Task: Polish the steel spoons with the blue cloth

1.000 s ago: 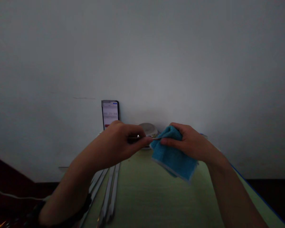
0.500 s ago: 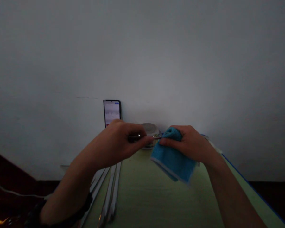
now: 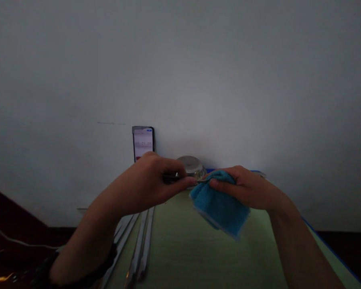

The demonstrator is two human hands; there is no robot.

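Left hand [image 3: 152,182] raised over the middle of the green surface [image 3: 180,249], fingers curled and pinched around a thin metal utensil [image 3: 180,177] that shows only as a short dark stem with a small glint. Utensil lying roughly level, running rightward out of the fingertips into the blue cloth [image 3: 219,206]; too dim and too small to tell what kind of utensil. Right hand [image 3: 246,188] just right of the left, at about the same height, closed on the top fold of the blue cloth, thumb and fingers pressing the fabric around the utensil's far tip. Rest of the cloth hanging loose below the right hand, clear of the surface, pale edging along its lower hem. Hands near each other, joined only by the utensil between them. Dark band round the left wrist at the near left edge.

Below the left forearm, several long metal utensils [image 3: 141,245] lying side by side on the surface, pointing away toward the far wall. Beyond the hands, at the far end of the surface, a small round container [image 3: 191,164] with a pale lid, partly hidden by the fingers. Left of it, a phone [image 3: 143,143] propped upright against the plain grey wall [image 3: 198,72], screen lit. Blue edge along the right side of the surface. Whole scene dim.
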